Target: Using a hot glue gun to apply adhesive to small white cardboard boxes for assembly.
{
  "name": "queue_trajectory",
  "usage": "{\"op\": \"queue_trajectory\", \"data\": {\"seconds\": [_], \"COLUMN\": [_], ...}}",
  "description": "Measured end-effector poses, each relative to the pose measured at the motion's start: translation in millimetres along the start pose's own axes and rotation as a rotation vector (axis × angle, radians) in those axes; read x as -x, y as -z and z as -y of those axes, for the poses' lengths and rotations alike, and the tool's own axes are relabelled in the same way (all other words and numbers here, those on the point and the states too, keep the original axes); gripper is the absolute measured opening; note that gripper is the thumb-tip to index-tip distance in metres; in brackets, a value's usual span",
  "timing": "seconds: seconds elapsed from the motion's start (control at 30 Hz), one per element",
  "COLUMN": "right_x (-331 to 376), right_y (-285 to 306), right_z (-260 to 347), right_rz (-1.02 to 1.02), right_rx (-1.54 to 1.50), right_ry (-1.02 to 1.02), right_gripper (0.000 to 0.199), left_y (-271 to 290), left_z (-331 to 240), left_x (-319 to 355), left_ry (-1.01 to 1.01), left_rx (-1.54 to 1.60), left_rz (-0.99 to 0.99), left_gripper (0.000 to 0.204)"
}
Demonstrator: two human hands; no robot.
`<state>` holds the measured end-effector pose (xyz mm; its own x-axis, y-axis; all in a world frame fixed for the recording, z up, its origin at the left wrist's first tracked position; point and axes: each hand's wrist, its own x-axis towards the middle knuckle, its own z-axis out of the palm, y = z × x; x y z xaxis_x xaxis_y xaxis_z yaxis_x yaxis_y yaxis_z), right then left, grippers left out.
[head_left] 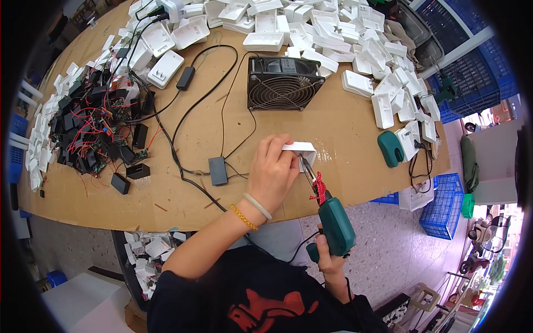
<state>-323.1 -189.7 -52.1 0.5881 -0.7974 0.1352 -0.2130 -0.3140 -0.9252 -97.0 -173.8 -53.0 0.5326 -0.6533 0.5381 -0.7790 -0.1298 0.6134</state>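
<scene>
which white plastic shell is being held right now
The white plastic shell at the table's near edge, gripped by the left hand; the other shells lie loose in the far pile.

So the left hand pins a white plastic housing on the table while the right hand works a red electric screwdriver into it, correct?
Not quite. The head view shows the electric screwdriver is green, not red. The rest holds: the left hand pins the white plastic housing on the table, and the right hand works the tool into it.

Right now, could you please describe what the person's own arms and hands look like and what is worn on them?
Both forearms are bare. The left hand has two bracelets at its wrist: a pale smooth bangle and a beaded orange-gold bracelet. The right hand wears nothing visible. Short black sleeves belong to a black top with a red print.
</scene>
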Motion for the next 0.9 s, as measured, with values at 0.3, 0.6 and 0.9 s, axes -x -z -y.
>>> {"op": "queue_trajectory", "data": {"seconds": [0.3,0.6,0.9], "right_x": [4,5,-1], "right_y": [4,-5,-4], "right_z": [-10,-13,-8], "right_rz": [0.039,-0.123,-0.096], "right_rx": [0.047,0.035,0.014], "right_ry": [0.074,0.096,0.102], "right_gripper": [0.033,0.020,0.018], "left_y": [-1,-1,-2], "left_z": [-1,0,1], "left_x": [0,-1,0], "left_ry": [0.002,-0.012,-0.001], "left_rx": [-0.008,-0.021,-0.014], "left_rz": [-0.004,-0.013,-0.006], "left_gripper": [0.011,0.012,0.011]}}
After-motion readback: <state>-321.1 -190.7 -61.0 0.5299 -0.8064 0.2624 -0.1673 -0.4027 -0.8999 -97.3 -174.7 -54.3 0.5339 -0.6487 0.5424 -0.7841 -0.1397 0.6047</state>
